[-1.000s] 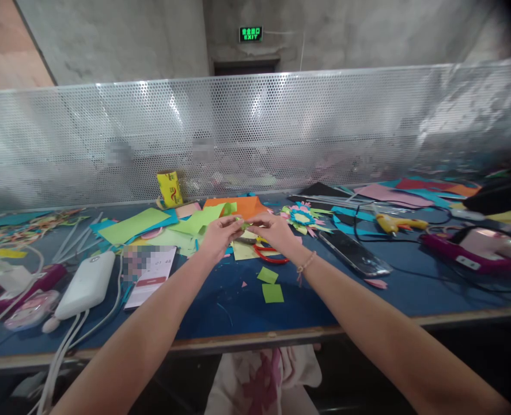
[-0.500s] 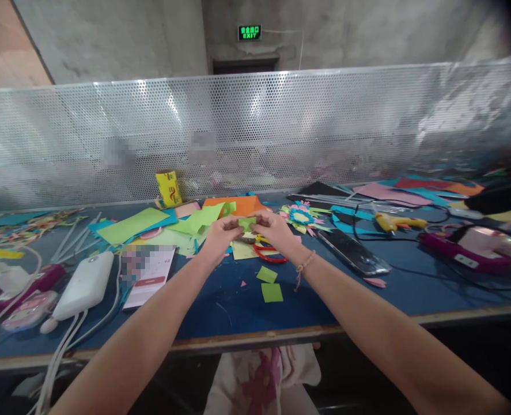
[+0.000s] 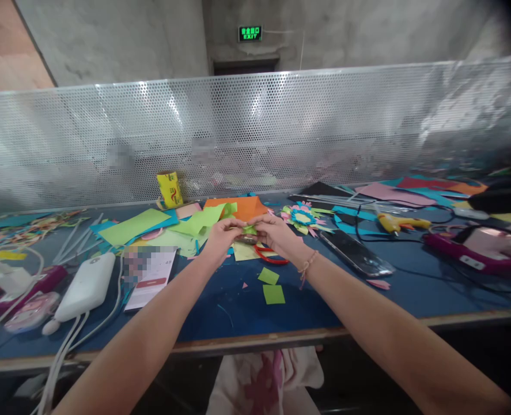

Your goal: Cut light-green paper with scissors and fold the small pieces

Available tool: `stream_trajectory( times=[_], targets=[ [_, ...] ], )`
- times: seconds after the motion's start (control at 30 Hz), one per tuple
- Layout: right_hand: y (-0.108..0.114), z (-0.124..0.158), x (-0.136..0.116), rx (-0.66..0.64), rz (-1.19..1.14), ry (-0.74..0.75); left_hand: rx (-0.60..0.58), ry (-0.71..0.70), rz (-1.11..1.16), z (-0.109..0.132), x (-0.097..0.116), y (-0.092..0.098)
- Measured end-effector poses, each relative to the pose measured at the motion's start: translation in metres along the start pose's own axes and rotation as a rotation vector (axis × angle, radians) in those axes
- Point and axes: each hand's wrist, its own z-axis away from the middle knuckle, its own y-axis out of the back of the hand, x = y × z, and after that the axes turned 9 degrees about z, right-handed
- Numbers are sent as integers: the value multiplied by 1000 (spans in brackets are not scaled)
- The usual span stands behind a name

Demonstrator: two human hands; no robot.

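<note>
The left hand (image 3: 221, 237) and right hand (image 3: 277, 234) both pinch a small, thin lime-green paper piece (image 3: 250, 229) between them, its outline partly hidden by the grip, just above red-handled scissors (image 3: 275, 261). Two flat green paper squares (image 3: 273, 294) lie nearer on the blue tabletop (image 3: 238, 323). A layered, fringed paper flower (image 3: 302, 215) sits to the right; perforated metal sheeting (image 3: 255, 127) stands behind.
</note>
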Motion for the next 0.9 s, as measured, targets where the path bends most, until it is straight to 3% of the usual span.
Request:
stream_trajectory(
  times=[0.2, 0.5, 0.9],
  targets=[
    [0, 1, -2, -5, -67, 1, -15, 33, 83, 5, 7, -6],
    [2, -2, 3, -42, 43, 52, -11, -144, -156, 4, 3, -2],
    [6, -3, 4, -46, -37, 4, 24, -143, -151, 3, 5, -1]
  ],
)
